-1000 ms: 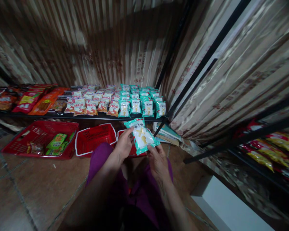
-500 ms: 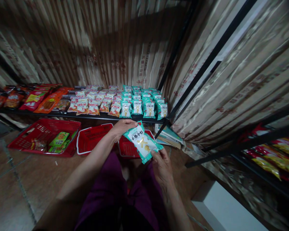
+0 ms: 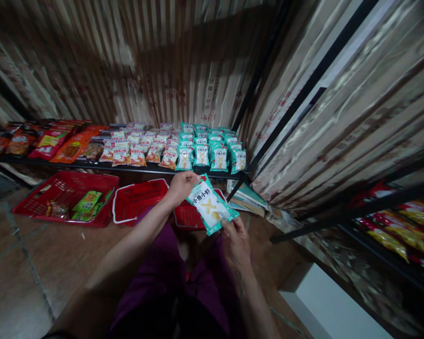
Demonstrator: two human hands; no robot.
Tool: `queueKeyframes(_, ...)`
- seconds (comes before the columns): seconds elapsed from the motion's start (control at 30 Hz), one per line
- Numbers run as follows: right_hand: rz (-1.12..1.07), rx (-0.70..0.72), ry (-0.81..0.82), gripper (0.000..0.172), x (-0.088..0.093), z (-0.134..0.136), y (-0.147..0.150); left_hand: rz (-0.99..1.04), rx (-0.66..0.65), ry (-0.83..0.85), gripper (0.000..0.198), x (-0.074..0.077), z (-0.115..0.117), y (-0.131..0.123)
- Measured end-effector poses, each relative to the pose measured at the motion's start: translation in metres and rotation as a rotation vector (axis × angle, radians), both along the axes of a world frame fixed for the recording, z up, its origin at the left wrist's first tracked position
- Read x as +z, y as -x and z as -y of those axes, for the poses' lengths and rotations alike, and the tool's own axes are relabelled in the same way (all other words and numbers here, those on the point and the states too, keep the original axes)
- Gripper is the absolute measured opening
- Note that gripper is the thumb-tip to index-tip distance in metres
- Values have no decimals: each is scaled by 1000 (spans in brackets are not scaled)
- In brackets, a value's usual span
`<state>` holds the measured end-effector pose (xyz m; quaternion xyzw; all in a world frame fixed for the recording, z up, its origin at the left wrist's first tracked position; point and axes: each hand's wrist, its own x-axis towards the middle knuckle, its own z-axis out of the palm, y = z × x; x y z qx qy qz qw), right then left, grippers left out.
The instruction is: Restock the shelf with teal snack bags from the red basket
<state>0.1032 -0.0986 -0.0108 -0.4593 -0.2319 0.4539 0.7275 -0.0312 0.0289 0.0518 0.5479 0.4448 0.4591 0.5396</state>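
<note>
A teal and white snack bag (image 3: 209, 205) is held tilted in front of my knees, its printed face up. My left hand (image 3: 182, 186) pinches its upper left corner between thumb and fingers. At the lower right corner, my right hand (image 3: 236, 239) grips the bag with the thumb on top. Just beyond, matching teal snack bags (image 3: 219, 158) stand in rows at the right end of the black shelf (image 3: 155, 168). Left of those are small white and orange snack bags (image 3: 137, 154).
Under the shelf are a large red basket (image 3: 67, 176) holding green packets (image 3: 88, 201), and smaller red baskets (image 3: 137, 195). Books (image 3: 249, 200) lie by the shelf leg. Yellow and red packets (image 3: 388, 235) sit on a right-hand rack. A white box (image 3: 325, 301) is at lower right.
The bag has turned slightly flatter toward me, showing more of its front. My left hand has shifted a little up at its corner; both hands keep hold.
</note>
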Motion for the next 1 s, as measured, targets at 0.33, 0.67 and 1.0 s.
queueKeyframes(0.33,44,69,1,24,9,7,-1,-78,-114,-124,15,4,-5,6)
queueKeyframes(0.67,226,-89,66,33,13,4,-8,119,-170,28,28,8,3,14)
queueKeyframes(1.0,634,-285,-7,25,21,7,-7,134,44,-25,17,2,12,8)
